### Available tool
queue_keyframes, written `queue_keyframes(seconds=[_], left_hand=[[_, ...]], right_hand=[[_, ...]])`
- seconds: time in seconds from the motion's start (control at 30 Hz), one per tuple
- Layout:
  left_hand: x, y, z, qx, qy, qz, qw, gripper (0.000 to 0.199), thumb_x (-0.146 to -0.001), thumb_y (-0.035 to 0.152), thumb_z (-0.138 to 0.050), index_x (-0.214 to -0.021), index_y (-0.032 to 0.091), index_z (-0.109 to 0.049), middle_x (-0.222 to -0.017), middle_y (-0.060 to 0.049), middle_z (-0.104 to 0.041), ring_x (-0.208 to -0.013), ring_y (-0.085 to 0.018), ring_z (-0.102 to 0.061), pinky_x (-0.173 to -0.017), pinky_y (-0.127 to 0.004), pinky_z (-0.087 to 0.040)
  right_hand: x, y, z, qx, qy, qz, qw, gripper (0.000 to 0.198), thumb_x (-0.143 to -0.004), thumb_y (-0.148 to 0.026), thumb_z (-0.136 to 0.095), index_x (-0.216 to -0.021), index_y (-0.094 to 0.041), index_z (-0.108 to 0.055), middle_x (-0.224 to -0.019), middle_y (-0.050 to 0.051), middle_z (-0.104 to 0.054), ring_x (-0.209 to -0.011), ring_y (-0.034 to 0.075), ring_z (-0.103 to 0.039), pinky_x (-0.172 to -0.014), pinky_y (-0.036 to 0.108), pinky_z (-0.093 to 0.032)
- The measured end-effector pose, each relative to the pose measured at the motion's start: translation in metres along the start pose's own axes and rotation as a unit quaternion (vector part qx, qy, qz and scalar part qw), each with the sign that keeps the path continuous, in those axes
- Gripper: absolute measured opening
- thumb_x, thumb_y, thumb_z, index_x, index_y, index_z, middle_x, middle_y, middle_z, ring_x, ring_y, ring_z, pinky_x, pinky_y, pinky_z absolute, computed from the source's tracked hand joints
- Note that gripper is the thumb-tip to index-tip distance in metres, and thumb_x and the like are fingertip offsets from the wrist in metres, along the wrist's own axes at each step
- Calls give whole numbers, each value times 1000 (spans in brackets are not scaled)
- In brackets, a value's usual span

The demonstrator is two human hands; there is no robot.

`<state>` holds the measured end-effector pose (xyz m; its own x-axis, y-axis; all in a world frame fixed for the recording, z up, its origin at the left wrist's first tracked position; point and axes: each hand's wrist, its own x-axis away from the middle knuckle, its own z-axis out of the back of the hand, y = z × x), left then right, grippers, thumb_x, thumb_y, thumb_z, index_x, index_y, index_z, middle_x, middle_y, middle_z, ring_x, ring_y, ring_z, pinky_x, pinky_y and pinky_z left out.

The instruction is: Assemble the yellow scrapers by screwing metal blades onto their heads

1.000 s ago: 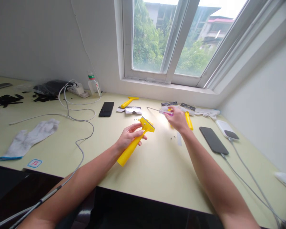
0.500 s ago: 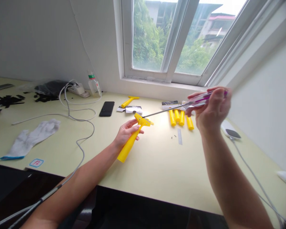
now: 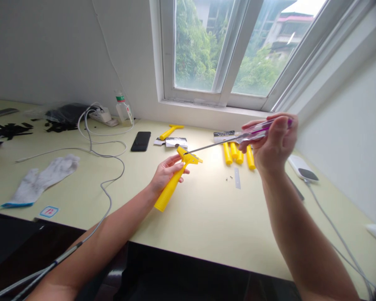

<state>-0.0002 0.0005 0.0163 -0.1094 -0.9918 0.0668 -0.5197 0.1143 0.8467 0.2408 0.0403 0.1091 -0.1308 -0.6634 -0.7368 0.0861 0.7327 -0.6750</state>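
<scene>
My left hand (image 3: 167,173) is closed round the neck of a yellow scraper (image 3: 171,190), its head tilted up and its ribbed handle pointing down toward me. In my right hand (image 3: 274,140) is a screwdriver (image 3: 214,144) with a clear and purple handle. Its long shaft slants down to the left, and the tip meets the scraper's head at a screw on the left side. Flat on the table to the right lie a thin metal blade (image 3: 237,178) and two small screws (image 3: 229,178).
Several yellow handles (image 3: 227,154) lie beneath my right hand, by a printed packet. Another yellow scraper (image 3: 171,131), white-and-black packaging (image 3: 176,142) and a phone (image 3: 141,141) are farther back. A white glove (image 3: 44,177) and a looping cable (image 3: 108,184) lie left.
The screwdriver tip has shifted slightly left onto the screw in the scraper's head. My right hand has moved a little left with it. My left hand keeps its hold.
</scene>
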Motion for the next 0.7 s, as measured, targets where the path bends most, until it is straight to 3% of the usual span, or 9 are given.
queue_keyframes(seconds=[0.23, 0.4, 0.5, 0.6, 0.7], left_hand=[[1, 1, 0, 8, 2, 14, 1000, 46, -66, 17, -79, -110, 18, -67, -128, -12, -59, -69, -19, -70, -42, -21, -47], [0, 1, 1, 18, 2, 17, 1000, 46, -66, 17, -79, -110, 18, -67, -122, -12, -62, -68, -19, -70, -42, -20, -46], [0, 1, 1, 17, 5, 21, 1000, 45, -66, 16, -79, -110, 17, -67, -121, -12, -63, -68, -19, -70, -42, -21, -46], [0, -1, 0, 9, 10, 21, 1000, 45, -67, 16, -78, -110, 17, -67, -120, -13, -63, -68, -19, -70, -42, -21, -47], [0, -4, 1, -1, 11, 22, 1000, 46, -67, 16, -78, -112, 16, -66, -118, -13, -64, -68, -20, -70, -42, -21, -47]], right_hand=[[4, -6, -1, 19, -40, 39, 998, 30, -95, -61, -35, -105, -34, -41, -89, 5, -69, -47, 20, -60, -40, 35, -43], [5, -12, -7, 3, -1, 36, 999, 24, -96, -53, -40, -97, -30, -39, -80, 2, -67, -43, 17, -58, -37, 31, -40], [9, -16, -10, -4, -16, 65, 998, 23, -96, -51, -43, -97, -28, -40, -76, -1, -65, -44, 16, -59, -37, 29, -40], [16, -24, -10, 78, 2, 132, 988, 26, -92, -51, -53, -103, -28, -47, -88, 3, -64, -64, 18, -67, -48, 32, -48], [18, -34, -7, 202, 49, 183, 961, 33, -86, -49, -63, -109, -27, -54, -105, 6, -61, -85, 23, -68, -63, 36, -54]])
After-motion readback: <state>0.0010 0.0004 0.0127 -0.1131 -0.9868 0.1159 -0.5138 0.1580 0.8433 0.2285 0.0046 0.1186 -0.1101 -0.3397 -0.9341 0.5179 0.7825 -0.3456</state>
